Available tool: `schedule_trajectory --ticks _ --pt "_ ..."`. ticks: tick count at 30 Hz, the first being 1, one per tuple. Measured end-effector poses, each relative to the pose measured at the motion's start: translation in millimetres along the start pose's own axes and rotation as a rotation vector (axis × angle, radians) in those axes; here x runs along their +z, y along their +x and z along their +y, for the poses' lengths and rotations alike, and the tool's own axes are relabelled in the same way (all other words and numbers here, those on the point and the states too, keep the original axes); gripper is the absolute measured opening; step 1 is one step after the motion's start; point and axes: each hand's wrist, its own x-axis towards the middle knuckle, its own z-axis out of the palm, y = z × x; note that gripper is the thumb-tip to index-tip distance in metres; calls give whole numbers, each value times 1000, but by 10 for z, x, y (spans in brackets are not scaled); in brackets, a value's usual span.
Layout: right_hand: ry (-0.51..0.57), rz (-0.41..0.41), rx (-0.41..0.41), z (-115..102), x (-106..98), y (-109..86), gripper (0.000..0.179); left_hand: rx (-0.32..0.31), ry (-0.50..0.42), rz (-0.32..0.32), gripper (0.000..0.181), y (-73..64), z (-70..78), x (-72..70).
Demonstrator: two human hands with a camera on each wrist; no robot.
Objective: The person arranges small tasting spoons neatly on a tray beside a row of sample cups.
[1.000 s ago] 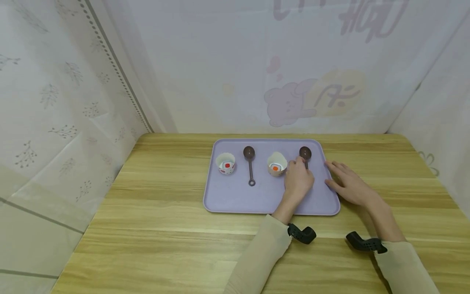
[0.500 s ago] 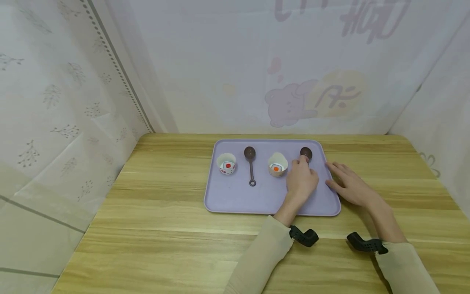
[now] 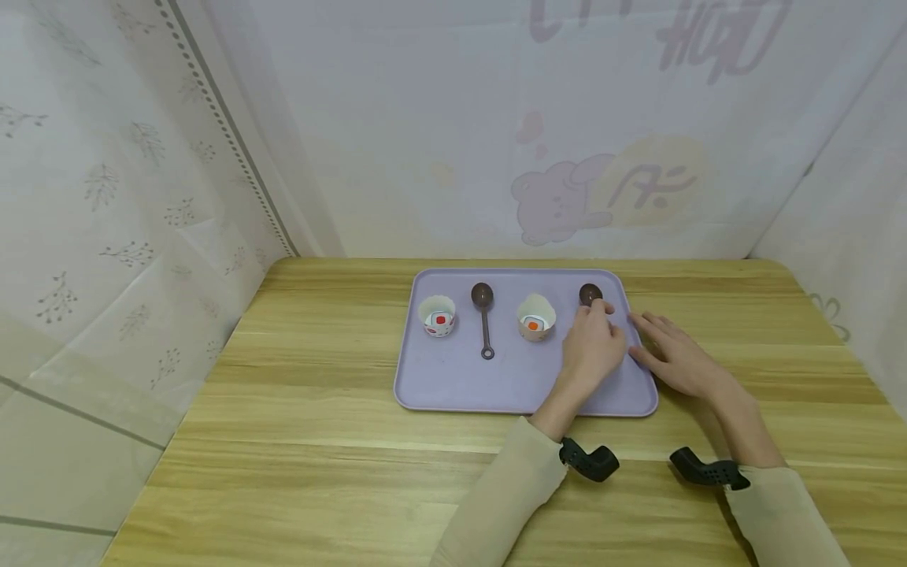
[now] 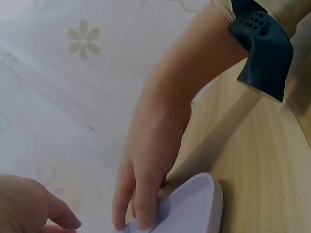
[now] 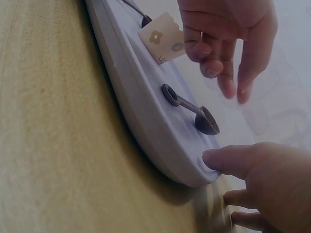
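My left hand (image 3: pixel 594 342) hovers over the right part of the lilac tray (image 3: pixel 460 386), its fingers loosely bent with nothing between them. Below it lies a brown measuring spoon (image 5: pixel 209 124), its round bowl pointing to the back; the hand hides the handle in the head view. At the tray's right edge, my right hand (image 3: pixel 673 354) rests with fingers extended, the thumb (image 5: pixel 226 161) against the rim in the right wrist view. Just left of my left hand stands a paper baking cup (image 3: pixel 536 304) with an orange-marked piece inside.
A second brown measuring spoon (image 3: pixel 485 327) lies on the tray's left half. Left of it stands another paper cup (image 3: pixel 429 309) holding a red-marked piece. The tray sits on a wooden table (image 3: pixel 319 441), with fabric curtains (image 3: pixel 397 157) behind and at both sides.
My left hand has drawn off the right spoon, its fingers loosening, and shifted slightly right and toward me. The spoon, cups and right hand stay in place.
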Motion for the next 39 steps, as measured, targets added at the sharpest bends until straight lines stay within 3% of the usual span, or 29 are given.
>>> schedule_trajectory --ticks 15,26,39 --pt "12 -7 -21 3 -20 -18 68 174 -24 -82 28 -56 70 -108" --pt "5 4 -45 24 -14 -3 65 234 19 -84 31 -102 127 -210" --pt "18 1 -37 7 -16 -14 62 289 37 -146 33 -114 73 -332"
